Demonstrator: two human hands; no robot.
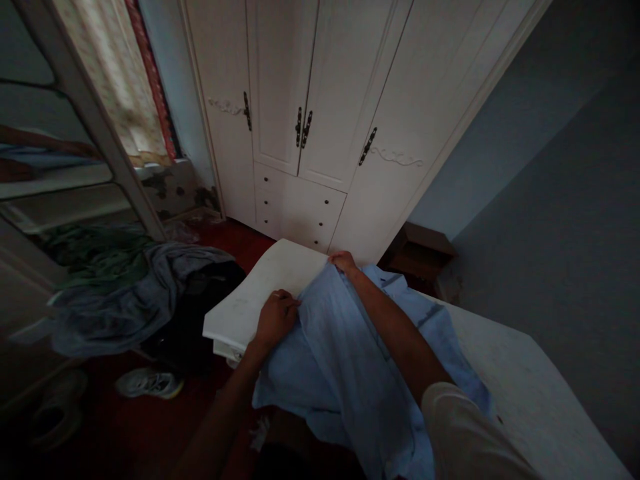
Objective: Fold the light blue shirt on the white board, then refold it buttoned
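Note:
A light blue shirt (345, 360) lies spread over a white table (270, 283), with part of it hanging off the near edge. My left hand (275, 317) is closed in a pinch on the shirt's left edge. My right hand (343, 261) grips the fabric at the far edge of the table, fingers curled over it. My right forearm lies across the shirt.
A white wardrobe (320, 120) with black handles stands behind the table. A heap of grey and green clothes (125, 287) lies at the left. A white shoe (150, 383) sits on the dark red floor. A brown box (420, 250) stands by the grey wall.

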